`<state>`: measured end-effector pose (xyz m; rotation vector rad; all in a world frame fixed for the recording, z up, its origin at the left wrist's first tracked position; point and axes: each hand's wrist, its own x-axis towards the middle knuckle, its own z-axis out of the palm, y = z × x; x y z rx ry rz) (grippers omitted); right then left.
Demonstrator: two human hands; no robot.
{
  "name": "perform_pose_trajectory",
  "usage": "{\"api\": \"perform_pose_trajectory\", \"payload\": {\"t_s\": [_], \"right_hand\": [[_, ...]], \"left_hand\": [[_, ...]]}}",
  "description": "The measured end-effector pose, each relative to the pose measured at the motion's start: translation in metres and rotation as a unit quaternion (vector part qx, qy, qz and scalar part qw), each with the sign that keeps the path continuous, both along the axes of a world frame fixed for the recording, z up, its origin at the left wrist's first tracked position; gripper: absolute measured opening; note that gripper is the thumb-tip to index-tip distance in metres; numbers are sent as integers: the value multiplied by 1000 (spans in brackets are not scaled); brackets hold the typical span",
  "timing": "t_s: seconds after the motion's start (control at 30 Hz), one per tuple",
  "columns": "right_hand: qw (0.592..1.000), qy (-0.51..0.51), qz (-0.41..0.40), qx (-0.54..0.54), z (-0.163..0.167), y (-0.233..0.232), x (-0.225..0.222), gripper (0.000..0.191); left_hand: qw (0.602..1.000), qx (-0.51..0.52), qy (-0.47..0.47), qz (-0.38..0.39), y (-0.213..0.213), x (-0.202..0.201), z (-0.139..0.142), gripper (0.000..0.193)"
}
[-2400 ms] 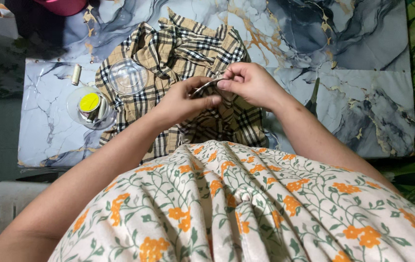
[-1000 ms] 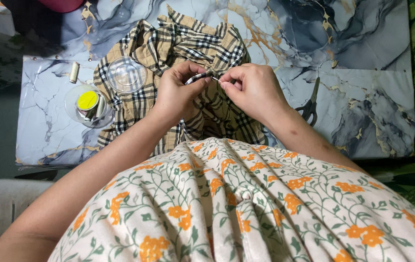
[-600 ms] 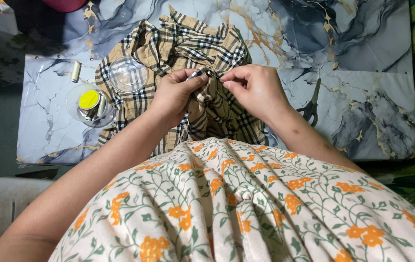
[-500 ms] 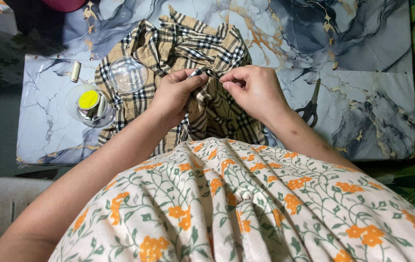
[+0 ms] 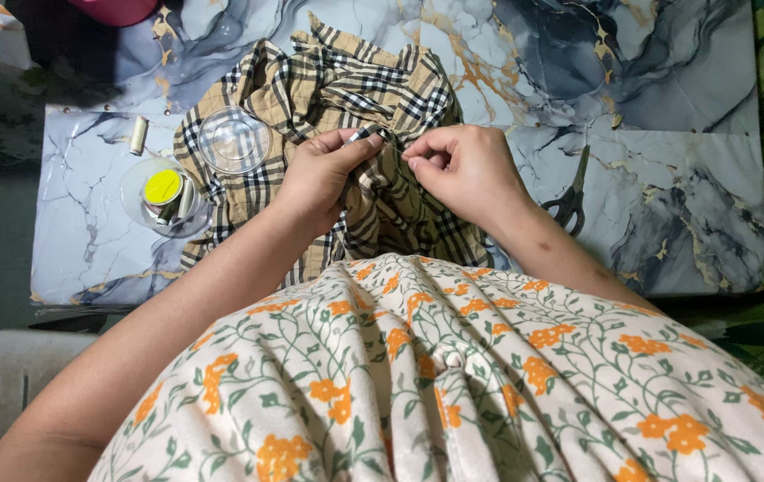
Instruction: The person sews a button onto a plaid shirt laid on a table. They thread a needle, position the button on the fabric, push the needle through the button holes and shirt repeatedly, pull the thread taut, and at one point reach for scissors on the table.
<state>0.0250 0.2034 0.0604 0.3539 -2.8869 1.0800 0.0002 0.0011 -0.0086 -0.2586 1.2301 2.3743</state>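
Your plaid shirt (image 5: 346, 98) lies spread on the marble-patterned board (image 5: 668, 178), and your left hand (image 5: 315, 174) is closed on a raised fold of it while your right hand (image 5: 467, 170) pinches tight just beside that fold, on what I judge is a needle too fine to make out. Keep the fold taut and your stitches small, drawing straight away from the cloth. The scissors (image 5: 571, 192) rest near your right wrist, a clear lid (image 5: 235, 140) sits on the shirt, and a tub (image 5: 163, 196) of thread stands left.
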Motion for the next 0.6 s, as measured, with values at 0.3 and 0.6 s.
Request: {"api": "perform_pose_trajectory", "payload": {"t_s": [0.3, 0.6], "right_hand": [[1000, 10, -7, -4, 0, -3, 1, 14], [999, 28, -5, -22, -5, -7, 4, 12]], "left_hand": [[1000, -13, 1, 0, -1, 1, 0, 9], [998, 47, -28, -4, 3, 1, -7, 8]]}}
